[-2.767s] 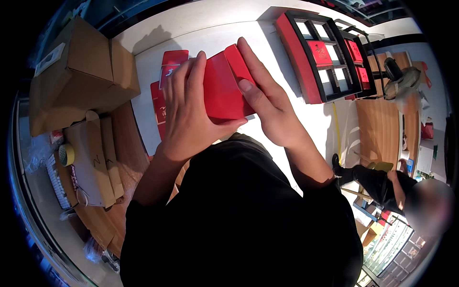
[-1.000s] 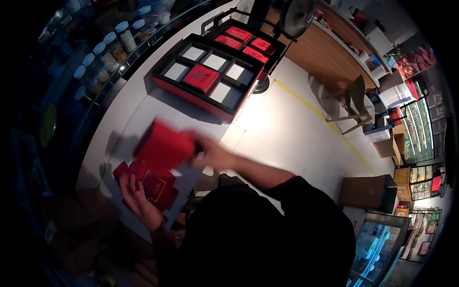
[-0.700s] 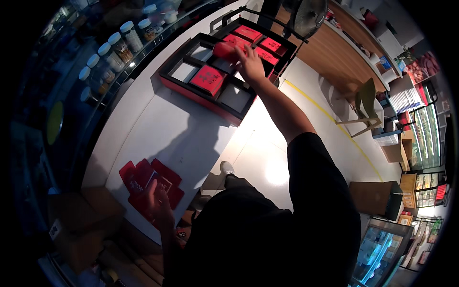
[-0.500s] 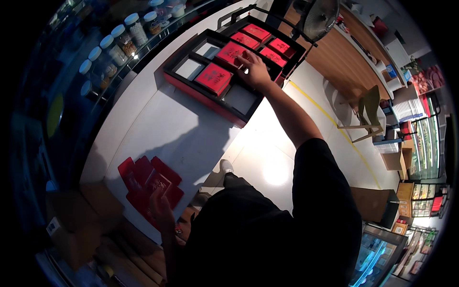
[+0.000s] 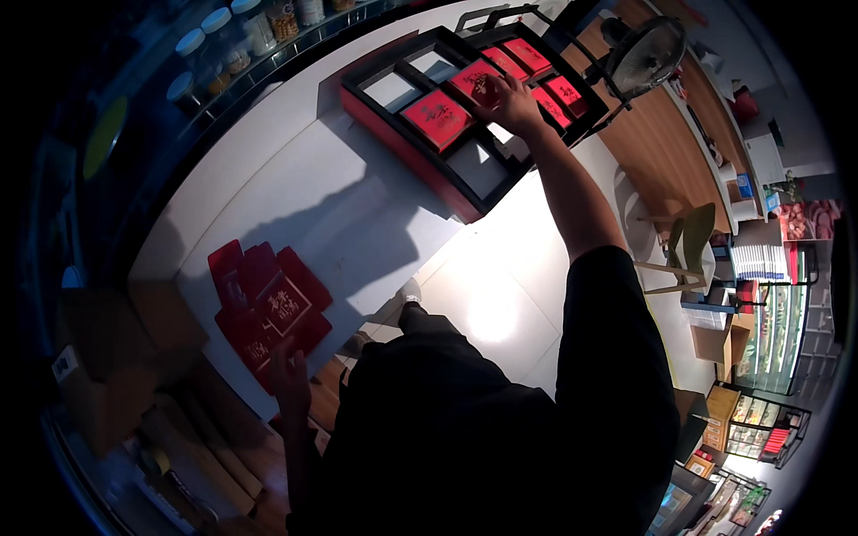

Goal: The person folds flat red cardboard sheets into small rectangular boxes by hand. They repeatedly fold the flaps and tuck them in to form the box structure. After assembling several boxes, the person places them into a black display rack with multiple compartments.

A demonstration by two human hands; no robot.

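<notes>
My right hand (image 5: pixel 516 109) is on a red box (image 5: pixel 472 79) in the middle of a black-and-red compartment tray (image 5: pixel 409 147). Its thumb and fingers are bent over the box's right end and cover part of it. Another red box (image 5: pixel 436 118) sits in the compartment nearer me. Several compartments of this tray hold no box and show a pale bottom. At the lower left, my left hand (image 5: pixel 289 371) is in shadow at the near edge of flat, unfolded red cartons (image 5: pixel 284 304). Its fingers look stretched out, thumb apart.
A second black tray with several red boxes (image 5: pixel 527 55) stands beyond the first on the white counter (image 5: pixel 295 192). Lidded jars (image 5: pixel 223 40) line the back left. Brown cardboard boxes (image 5: pixel 112 339) are at the left. A fan (image 5: pixel 645 58) and a chair (image 5: pixel 693 241) are at the right.
My view has shifted, so the tray appears farther right and the cartons farther up and left. My right hand stays at the same box, its fingers now drawn closer over its end.
</notes>
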